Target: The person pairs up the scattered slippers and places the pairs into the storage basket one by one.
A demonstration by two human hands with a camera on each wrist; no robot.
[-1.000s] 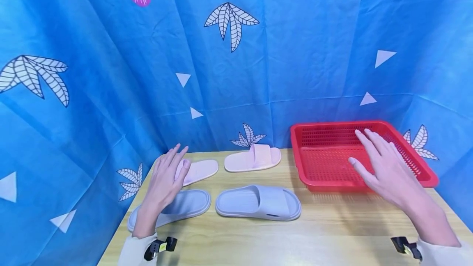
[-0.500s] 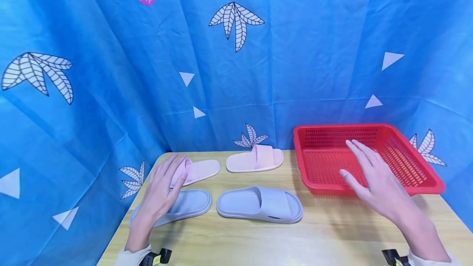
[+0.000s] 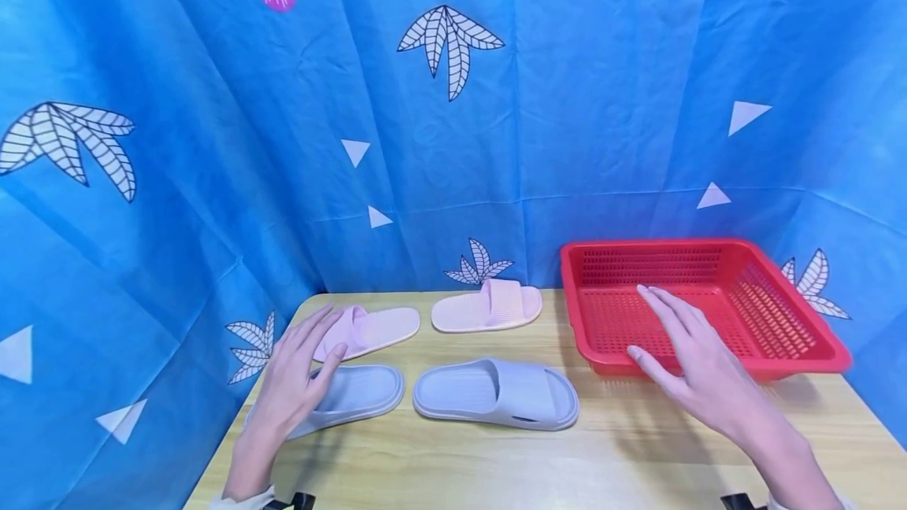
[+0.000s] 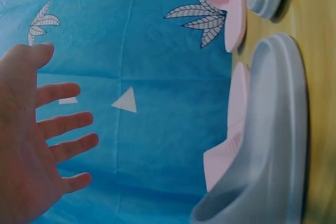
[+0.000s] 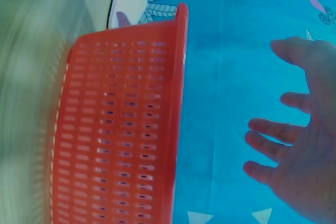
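Observation:
My left hand (image 3: 290, 384), fingers spread and holding nothing, hovers over the left grey slide slipper (image 3: 364, 390) and hides part of it. Behind that lies a pink slipper (image 3: 386, 327), its strap partly overlapped by the fingertips in the head view. A second grey slipper (image 3: 527, 393) lies at the middle of the table, toe to the right. Another pink slipper (image 3: 464, 312) rests behind it near the curtain. My right hand (image 3: 697, 372), also holding nothing with fingers extended, is raised in front of the red basket (image 3: 577, 321). The right wrist view shows its fingers apart above the basket's rim.
The wooden table (image 3: 496, 467) carries the slippers and the basket, which stands at the back right. A blue patterned curtain (image 3: 588, 101) encloses the back and both sides. Black wrist camera mounts show at the bottom of the head view.
Both hands have drawn back toward the person, and the right hand has also shifted left. More of the left pink slipper shows now. The slippers and basket have stayed in place.

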